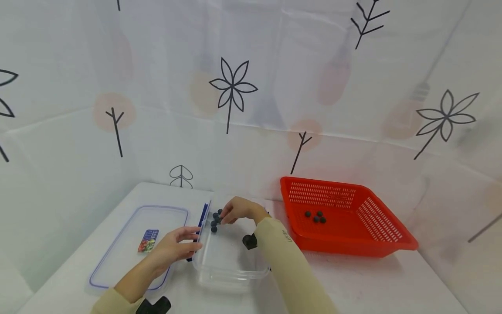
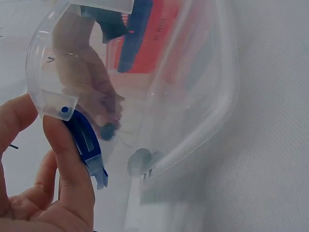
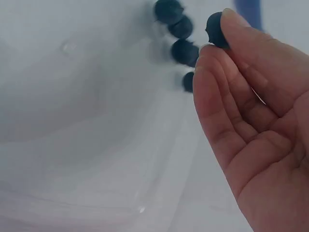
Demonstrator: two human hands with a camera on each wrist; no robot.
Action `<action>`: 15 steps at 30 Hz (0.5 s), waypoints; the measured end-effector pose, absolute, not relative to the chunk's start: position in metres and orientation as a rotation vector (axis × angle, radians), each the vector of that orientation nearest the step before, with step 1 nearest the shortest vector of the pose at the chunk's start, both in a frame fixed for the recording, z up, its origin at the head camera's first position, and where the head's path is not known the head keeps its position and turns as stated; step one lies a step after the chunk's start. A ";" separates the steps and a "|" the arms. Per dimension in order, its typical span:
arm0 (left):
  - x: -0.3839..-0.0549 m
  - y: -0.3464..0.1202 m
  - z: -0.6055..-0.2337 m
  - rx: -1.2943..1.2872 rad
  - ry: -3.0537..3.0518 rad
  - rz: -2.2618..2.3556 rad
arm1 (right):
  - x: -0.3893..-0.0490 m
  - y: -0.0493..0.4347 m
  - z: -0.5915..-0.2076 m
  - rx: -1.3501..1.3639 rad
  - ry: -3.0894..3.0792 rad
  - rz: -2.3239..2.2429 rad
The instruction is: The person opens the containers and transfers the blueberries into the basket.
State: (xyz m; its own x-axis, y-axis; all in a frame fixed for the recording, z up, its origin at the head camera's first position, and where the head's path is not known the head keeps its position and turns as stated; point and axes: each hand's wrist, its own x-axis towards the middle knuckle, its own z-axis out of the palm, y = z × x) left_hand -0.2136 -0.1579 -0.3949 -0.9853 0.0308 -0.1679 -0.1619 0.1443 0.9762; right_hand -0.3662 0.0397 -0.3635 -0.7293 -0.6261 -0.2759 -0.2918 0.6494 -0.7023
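A clear plastic container (image 1: 227,257) with blue side latches stands in the middle of the table. My right hand (image 1: 240,210) is inside it, over the far left part. Between thumb and fingertip it pinches a blueberry (image 3: 216,30), which shows clearly in the right wrist view. Several more blueberries (image 1: 214,226) lie in a row along the container's left wall, just beside those fingers. At the left rim my left hand (image 1: 172,247) holds the container's edge. The left wrist view shows its fingers at the rim, close by a hanging blue latch (image 2: 87,140).
A clear lid (image 1: 121,244) with a blue edge lies flat on the left, bearing a small colourful label (image 1: 148,240). To the right sits a red basket (image 1: 337,245) with several blueberries (image 1: 320,214) on its floor. A patterned cloth (image 1: 251,144) hangs behind the table.
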 end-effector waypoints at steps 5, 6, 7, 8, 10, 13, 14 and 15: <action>-0.212 -0.157 -0.395 -0.137 2.273 1.951 | -0.354 0.044 -0.348 -0.790 2.304 -1.009; -0.211 -0.157 -0.395 -0.141 2.276 1.952 | -0.349 0.045 -0.344 -0.807 2.300 -1.024; -0.210 -0.157 -0.395 -0.142 2.277 1.951 | -0.343 0.047 -0.341 -0.820 2.298 -1.038; -0.210 -0.156 -0.395 -0.142 2.278 1.948 | -0.337 0.050 -0.338 -0.829 2.295 -1.057; -0.209 -0.156 -0.395 -0.137 2.283 1.941 | -0.323 0.056 -0.332 -0.829 2.293 -1.101; -0.209 -0.155 -0.396 -0.131 2.289 1.932 | -0.299 0.068 -0.327 -0.787 2.286 -1.193; -0.209 -0.154 -0.396 -0.129 2.292 1.928 | -0.291 0.073 -0.326 -0.766 2.287 -1.224; -0.210 -0.154 -0.396 -0.124 2.296 1.926 | -0.284 0.077 -0.325 -0.749 2.288 -1.253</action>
